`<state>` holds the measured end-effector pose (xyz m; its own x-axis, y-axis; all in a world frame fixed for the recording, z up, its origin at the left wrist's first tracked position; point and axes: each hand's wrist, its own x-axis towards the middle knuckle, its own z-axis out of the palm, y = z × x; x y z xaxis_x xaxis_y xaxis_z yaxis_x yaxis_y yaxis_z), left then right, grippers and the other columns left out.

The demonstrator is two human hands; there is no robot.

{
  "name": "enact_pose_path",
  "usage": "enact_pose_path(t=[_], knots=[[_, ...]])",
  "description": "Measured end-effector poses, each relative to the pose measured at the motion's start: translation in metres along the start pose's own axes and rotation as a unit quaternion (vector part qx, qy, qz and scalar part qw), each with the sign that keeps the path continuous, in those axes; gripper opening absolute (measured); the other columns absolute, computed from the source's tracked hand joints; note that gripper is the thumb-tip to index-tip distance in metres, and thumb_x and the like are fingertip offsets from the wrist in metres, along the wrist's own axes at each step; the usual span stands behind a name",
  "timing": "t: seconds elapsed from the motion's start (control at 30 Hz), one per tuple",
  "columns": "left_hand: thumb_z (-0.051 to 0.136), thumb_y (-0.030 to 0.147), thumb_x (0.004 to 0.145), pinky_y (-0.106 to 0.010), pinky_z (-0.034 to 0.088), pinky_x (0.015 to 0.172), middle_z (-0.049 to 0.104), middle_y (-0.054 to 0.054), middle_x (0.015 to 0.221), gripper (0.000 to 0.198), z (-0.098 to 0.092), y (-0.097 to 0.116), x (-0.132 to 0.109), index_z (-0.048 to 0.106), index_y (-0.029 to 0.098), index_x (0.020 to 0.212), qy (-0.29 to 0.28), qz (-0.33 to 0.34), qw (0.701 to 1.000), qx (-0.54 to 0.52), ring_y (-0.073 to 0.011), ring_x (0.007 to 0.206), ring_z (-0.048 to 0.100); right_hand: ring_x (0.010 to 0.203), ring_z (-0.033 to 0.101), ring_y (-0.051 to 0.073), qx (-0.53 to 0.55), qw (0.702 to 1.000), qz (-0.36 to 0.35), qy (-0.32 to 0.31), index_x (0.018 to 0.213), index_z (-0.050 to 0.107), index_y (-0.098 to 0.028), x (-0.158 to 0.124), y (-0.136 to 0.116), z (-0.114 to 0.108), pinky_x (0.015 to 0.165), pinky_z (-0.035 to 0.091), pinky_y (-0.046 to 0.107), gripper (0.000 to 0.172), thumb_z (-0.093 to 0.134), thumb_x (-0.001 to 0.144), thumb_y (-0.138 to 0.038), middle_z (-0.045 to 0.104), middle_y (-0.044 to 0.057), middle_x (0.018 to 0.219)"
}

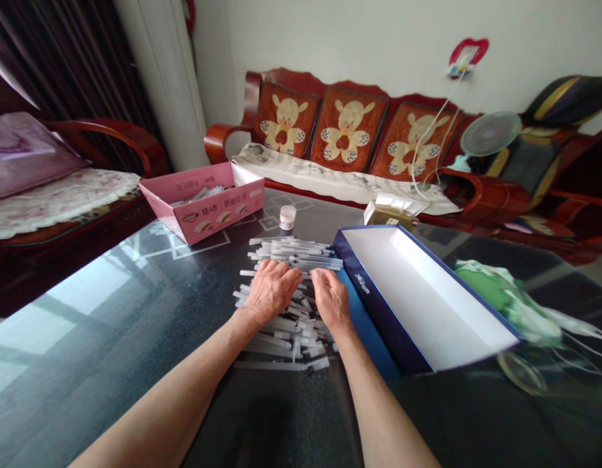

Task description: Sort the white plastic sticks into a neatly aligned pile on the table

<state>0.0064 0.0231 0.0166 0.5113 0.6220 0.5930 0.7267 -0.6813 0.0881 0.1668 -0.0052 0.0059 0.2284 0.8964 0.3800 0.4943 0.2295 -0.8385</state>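
Observation:
A pile of slim, translucent white pens point(276, 341) lies on the dark tabletop, many of them roughly crosswise to me. Over its middle is my left hand point(272, 289), palm down, fingers bent and closed. My right hand point(331, 299) faces it from the right edge of the pile, its thumb and fingers pinched together. A pen point(305, 276) seems to run between the fingertips of both hands; the fingers partly hide it. Just beyond the hands, more pens point(296, 250) lie side by side in a looser row.
An open blue box point(386, 325) with a white inside stands right of the pile. At the back left, a pink box point(223, 211) holds some pens. A small round tub point(287, 218) stands between. Farther right are a gold tissue box point(389, 213) and a green plastic bag point(506, 299).

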Motion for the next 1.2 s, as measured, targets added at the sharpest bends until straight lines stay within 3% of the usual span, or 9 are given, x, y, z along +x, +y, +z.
enact_pose_path(t=[0.23,0.53,0.67,0.77,0.9,0.97,1.03,1.1,1.2], knots=[[0.038,0.03,0.095,-0.034,0.035,0.076,0.06,-0.006,0.08,0.028,-0.001,0.002,0.001,0.063,0.019,0.099,-0.004,-0.003,1.0,-0.012,-0.0191,0.077,0.051,0.085,0.063,0.019,0.037,0.998,-0.04,-0.021,0.089,0.068,-0.02,-0.002,-0.011,0.0,0.08,0.049,0.031,0.019,0.055,0.083,-0.033,0.07,0.005,0.09],[0.037,0.029,0.096,-0.033,0.035,0.073,0.059,-0.005,0.079,0.028,0.0,0.003,-0.001,0.062,0.019,0.102,0.026,-0.004,0.999,-0.022,-0.0185,0.075,0.048,0.083,0.068,0.02,0.199,0.975,0.086,-0.054,0.092,0.07,-0.019,0.001,-0.007,0.004,0.076,0.053,0.032,0.026,0.064,0.076,-0.038,0.073,0.004,0.09],[0.038,0.031,0.095,-0.031,0.034,0.07,0.057,-0.004,0.076,0.03,-0.004,0.003,-0.001,0.061,0.023,0.111,0.033,-0.002,0.999,-0.021,-0.0179,0.072,0.048,0.082,0.069,0.022,0.217,0.967,0.118,-0.058,0.091,0.07,-0.02,0.0,-0.009,0.002,0.071,0.054,0.032,0.028,0.066,0.074,-0.042,0.074,0.004,0.086],[0.043,0.039,0.093,-0.031,0.032,0.068,0.055,-0.003,0.071,0.029,-0.005,0.001,-0.001,0.065,0.027,0.106,0.044,-0.016,0.999,0.004,-0.018,0.07,0.048,0.077,0.068,0.021,0.21,0.97,0.113,-0.038,0.085,0.067,-0.019,0.002,-0.004,0.0,0.067,0.053,0.03,0.027,0.063,0.076,-0.044,0.073,0.004,0.08],[0.048,0.042,0.09,-0.033,0.031,0.069,0.054,-0.003,0.064,0.028,-0.002,-0.004,-0.001,0.07,0.025,0.084,0.072,-0.062,0.995,0.043,-0.0181,0.068,0.049,0.078,0.067,0.02,0.176,0.977,0.108,0.052,0.085,0.062,-0.018,0.006,0.007,-0.004,0.068,0.052,0.031,0.027,0.054,0.081,-0.044,0.073,0.006,0.082],[0.049,0.039,0.089,-0.033,0.031,0.07,0.055,-0.003,0.064,0.027,-0.001,-0.005,-0.001,0.069,0.024,0.079,0.075,-0.069,0.994,0.049,-0.0181,0.068,0.05,0.083,0.066,0.021,0.128,0.984,0.084,0.094,0.09,0.061,-0.018,0.007,0.007,-0.005,0.072,0.051,0.033,0.027,0.051,0.083,-0.042,0.072,0.008,0.088],[0.049,0.037,0.089,-0.033,0.031,0.07,0.055,-0.003,0.064,0.026,0.0,-0.004,-0.001,0.069,0.024,0.077,0.066,-0.062,0.995,0.052,-0.018,0.068,0.05,0.097,0.063,0.022,0.051,0.993,0.006,0.109,0.102,0.06,-0.019,0.005,0.002,-0.005,0.082,0.049,0.037,0.027,0.052,0.083,-0.036,0.068,0.01,0.105],[0.049,0.036,0.089,-0.033,0.031,0.071,0.055,-0.003,0.065,0.026,-0.001,-0.003,0.0,0.069,0.025,0.077,0.056,-0.053,0.996,0.053,-0.0181,0.069,0.05,0.111,0.055,0.024,-0.032,0.991,-0.102,0.083,0.11,0.059,-0.021,0.002,-0.004,-0.004,0.094,0.042,0.041,0.03,0.053,0.083,-0.029,0.063,0.011,0.119],[0.048,0.038,0.09,-0.034,0.032,0.073,0.056,-0.003,0.069,0.026,-0.003,-0.003,0.0,0.069,0.024,0.083,0.045,-0.038,0.997,0.043,-0.0188,0.072,0.05,0.113,0.052,0.025,-0.125,0.973,-0.194,0.007,0.102,0.064,-0.024,-0.001,-0.009,-0.003,0.1,0.033,0.043,0.022,0.053,0.084,-0.022,0.068,0.006,0.106]])
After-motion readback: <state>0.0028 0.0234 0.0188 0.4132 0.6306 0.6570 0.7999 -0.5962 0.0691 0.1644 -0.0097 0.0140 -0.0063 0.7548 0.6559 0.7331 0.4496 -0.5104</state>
